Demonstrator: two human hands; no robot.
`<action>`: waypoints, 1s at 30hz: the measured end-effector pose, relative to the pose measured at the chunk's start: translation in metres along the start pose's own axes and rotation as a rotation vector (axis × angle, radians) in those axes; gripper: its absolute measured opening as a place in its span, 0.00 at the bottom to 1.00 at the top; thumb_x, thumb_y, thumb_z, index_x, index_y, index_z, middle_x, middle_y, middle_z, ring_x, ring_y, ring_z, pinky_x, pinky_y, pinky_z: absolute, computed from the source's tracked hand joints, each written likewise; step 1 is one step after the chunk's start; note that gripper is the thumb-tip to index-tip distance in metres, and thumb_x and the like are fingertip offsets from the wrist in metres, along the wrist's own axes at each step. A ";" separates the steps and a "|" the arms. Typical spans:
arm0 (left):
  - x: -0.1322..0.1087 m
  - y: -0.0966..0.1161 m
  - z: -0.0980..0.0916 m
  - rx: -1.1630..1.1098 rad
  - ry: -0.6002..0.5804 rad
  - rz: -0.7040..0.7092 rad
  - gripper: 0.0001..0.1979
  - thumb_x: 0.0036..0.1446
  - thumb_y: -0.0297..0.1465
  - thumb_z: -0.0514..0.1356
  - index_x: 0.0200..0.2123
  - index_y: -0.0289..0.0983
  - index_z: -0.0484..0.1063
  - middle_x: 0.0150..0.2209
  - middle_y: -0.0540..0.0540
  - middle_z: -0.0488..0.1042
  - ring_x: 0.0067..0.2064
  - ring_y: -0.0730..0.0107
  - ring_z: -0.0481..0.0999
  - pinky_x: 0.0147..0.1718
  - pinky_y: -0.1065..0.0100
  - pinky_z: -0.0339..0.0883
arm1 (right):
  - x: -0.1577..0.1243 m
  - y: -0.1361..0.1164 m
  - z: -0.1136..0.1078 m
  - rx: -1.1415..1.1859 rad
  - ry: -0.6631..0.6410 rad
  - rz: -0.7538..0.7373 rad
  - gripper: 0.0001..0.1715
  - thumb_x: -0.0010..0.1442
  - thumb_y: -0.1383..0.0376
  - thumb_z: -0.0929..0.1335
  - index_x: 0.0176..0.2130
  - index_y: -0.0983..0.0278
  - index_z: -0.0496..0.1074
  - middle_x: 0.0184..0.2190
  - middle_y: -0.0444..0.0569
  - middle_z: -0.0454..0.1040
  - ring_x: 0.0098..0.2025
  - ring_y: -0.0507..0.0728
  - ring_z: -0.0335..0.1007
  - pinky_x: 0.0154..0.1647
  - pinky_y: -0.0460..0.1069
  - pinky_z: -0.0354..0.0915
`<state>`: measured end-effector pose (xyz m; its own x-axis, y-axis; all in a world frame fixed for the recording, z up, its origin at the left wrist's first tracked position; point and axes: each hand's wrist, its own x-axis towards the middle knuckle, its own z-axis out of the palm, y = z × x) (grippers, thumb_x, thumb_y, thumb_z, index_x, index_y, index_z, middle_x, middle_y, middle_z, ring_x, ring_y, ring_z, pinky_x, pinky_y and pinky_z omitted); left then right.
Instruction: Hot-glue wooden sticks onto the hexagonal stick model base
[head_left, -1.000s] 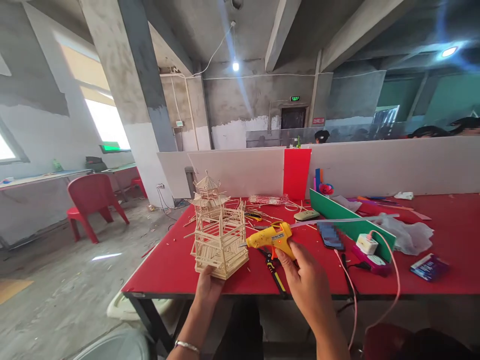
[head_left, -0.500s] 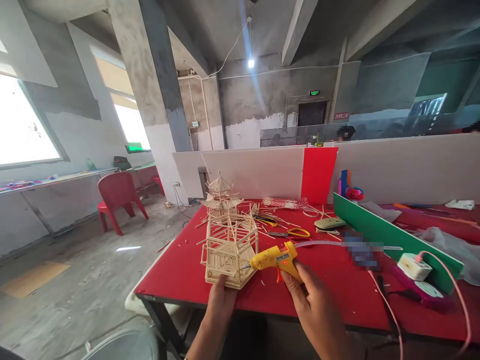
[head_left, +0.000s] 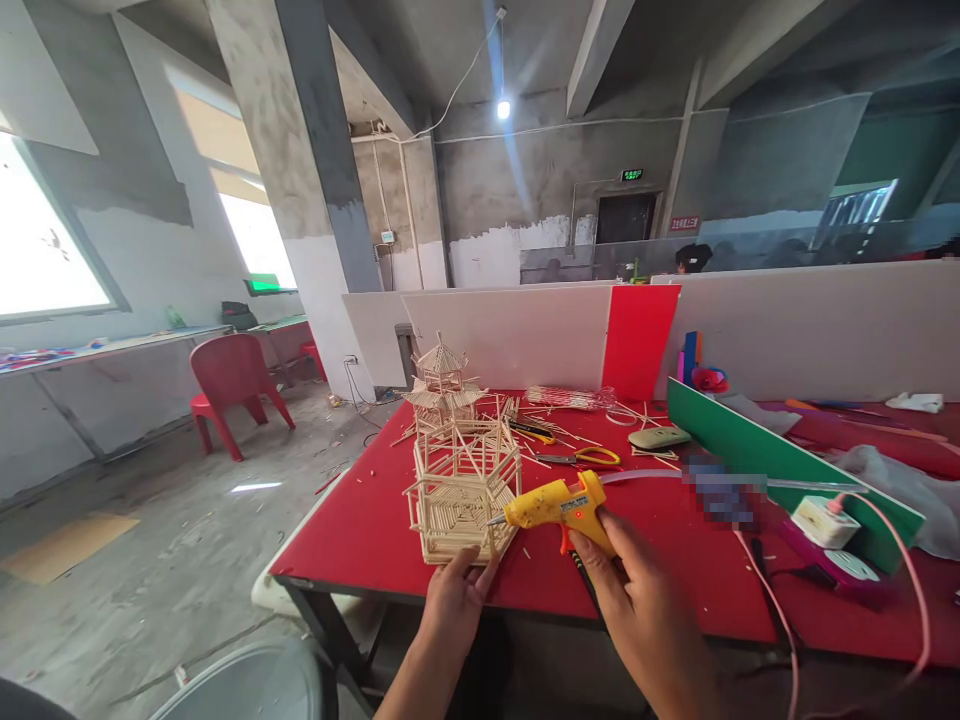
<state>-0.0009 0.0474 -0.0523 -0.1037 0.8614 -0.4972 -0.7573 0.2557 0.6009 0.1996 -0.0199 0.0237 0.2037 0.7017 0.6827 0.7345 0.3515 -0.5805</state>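
A model building made of thin pale wooden sticks stands at the near edge of the red table, with railings around an open floor. My left hand grips its lower front edge, thumb and fingers on the base. In my right hand is a yellow hot glue gun, its nozzle pointing left at the model's right front corner post. Whether the nozzle touches the post I cannot tell. A dark, yellow-marked object shows just below the right hand, mostly hidden. Behind the model rises a tiered stick pagoda.
Scissors with yellow handles, a yellow-black cutter and loose sticks lie on the red table. A green board, a power strip and a pink cord are to the right. A bin stands lower left.
The glue gun has shifted slightly right with my right hand. My left hand has moved right along the model's base, and the model is turned a little. The camera view has tilted slightly.
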 end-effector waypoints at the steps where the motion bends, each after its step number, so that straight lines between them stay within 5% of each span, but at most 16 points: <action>1: -0.001 0.000 0.002 0.026 -0.030 -0.035 0.24 0.56 0.17 0.59 0.56 0.31 0.65 0.36 0.40 0.82 0.36 0.62 0.84 0.39 0.64 0.79 | 0.000 -0.002 0.001 0.007 -0.014 -0.005 0.24 0.67 0.48 0.61 0.47 0.62 0.74 0.39 0.54 0.81 0.38 0.60 0.79 0.34 0.49 0.73; 6: -0.009 0.007 0.007 0.208 -0.160 -0.273 0.18 0.58 0.23 0.58 0.51 0.20 0.69 0.37 0.26 0.81 0.35 0.51 0.84 0.30 0.63 0.79 | -0.002 -0.006 0.005 0.022 -0.098 -0.048 0.24 0.68 0.48 0.61 0.48 0.62 0.73 0.41 0.54 0.79 0.41 0.59 0.79 0.37 0.49 0.73; 11: -0.024 0.010 0.003 0.367 -0.210 -0.327 0.13 0.58 0.26 0.59 0.44 0.24 0.73 0.37 0.29 0.82 0.33 0.56 0.84 0.26 0.68 0.77 | -0.004 -0.005 0.002 0.003 -0.136 -0.032 0.24 0.68 0.49 0.61 0.50 0.61 0.72 0.43 0.54 0.79 0.43 0.60 0.78 0.39 0.50 0.73; 18: -0.037 0.010 -0.014 0.482 -0.344 -0.244 0.08 0.57 0.29 0.62 0.40 0.31 0.74 0.39 0.35 0.82 0.35 0.59 0.83 0.27 0.67 0.77 | -0.007 -0.011 -0.002 0.029 -0.156 -0.053 0.23 0.68 0.51 0.61 0.51 0.60 0.73 0.42 0.52 0.79 0.41 0.58 0.78 0.41 0.49 0.73; 30: -0.049 -0.009 -0.028 0.623 -0.327 -0.039 0.09 0.53 0.31 0.66 0.37 0.34 0.73 0.39 0.38 0.81 0.34 0.62 0.82 0.28 0.67 0.75 | -0.024 -0.011 0.004 0.058 -0.114 -0.006 0.25 0.68 0.51 0.61 0.53 0.63 0.72 0.45 0.56 0.79 0.46 0.61 0.77 0.44 0.52 0.71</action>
<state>-0.0071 -0.0100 -0.0509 0.1889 0.9093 -0.3709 -0.2362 0.4087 0.8816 0.1841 -0.0374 0.0119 0.1218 0.7644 0.6331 0.6963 0.3887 -0.6033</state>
